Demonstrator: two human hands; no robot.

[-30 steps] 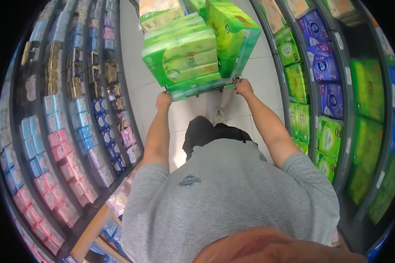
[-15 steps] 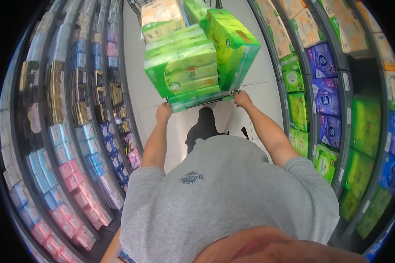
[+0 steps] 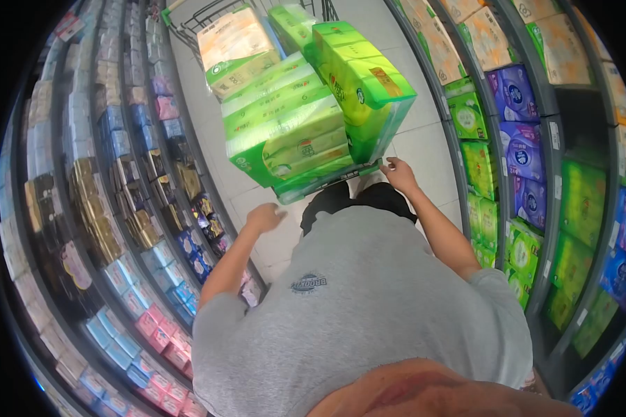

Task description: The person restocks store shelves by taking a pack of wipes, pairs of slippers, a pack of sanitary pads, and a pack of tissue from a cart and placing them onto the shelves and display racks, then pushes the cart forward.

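Observation:
Ahead of my body stands a cart loaded with large green tissue packs [image 3: 289,125], one upright green pack [image 3: 362,83] at its right side and an orange-and-white pack [image 3: 235,45] toward its far left. Its handle bar [image 3: 330,180] runs along the near edge. My left hand [image 3: 265,218] is off the bar, in the air to its lower left, with fingers apart and nothing held. At the right end of the bar is my right hand [image 3: 398,173], its fingers bent against the handle.
Shelves of small pink, blue and gold packs [image 3: 163,330] line the left side. On the right, shelves hold green packs [image 3: 468,115] and purple packs [image 3: 524,151]. A wire cart [image 3: 205,17] shows at the far end. Pale floor tiles [image 3: 424,149] lie between.
My left hand has let go of the handle and moved down, away from it. The cart has turned slightly, and the shelves have shifted in view. My right hand stays at the handle.

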